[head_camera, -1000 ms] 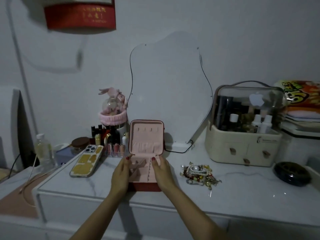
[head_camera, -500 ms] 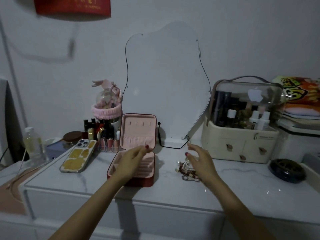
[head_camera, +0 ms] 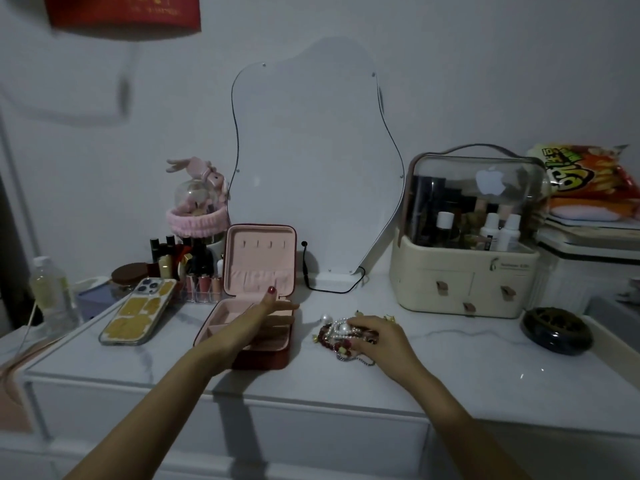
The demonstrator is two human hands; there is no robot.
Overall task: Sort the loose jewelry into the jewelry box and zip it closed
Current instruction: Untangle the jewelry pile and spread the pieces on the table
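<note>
Since half a second ago the right hand (head_camera: 379, 337) has come down from mid-air onto the tangled heap of pearl, red-bead and chain jewelry (head_camera: 341, 336) on the white marble-look dresser top (head_camera: 467, 368); its fingers now curl over the heap's right side, though whether they actually pinch a piece cannot be told. The left hand (head_camera: 258, 315) remains above the dark red zip jewelry box with pink lining (head_camera: 258, 306), fingers now stretched flatter, apart and holding nothing. The box stands open, lid upright, just left of the heap, in the same place. Readable markings: a white apple logo on the clear-domed cream cosmetics case (head_camera: 471, 237) at right; large yellow lettering on the orange snack bag (head_camera: 588, 178) cannot be made out.
</note>
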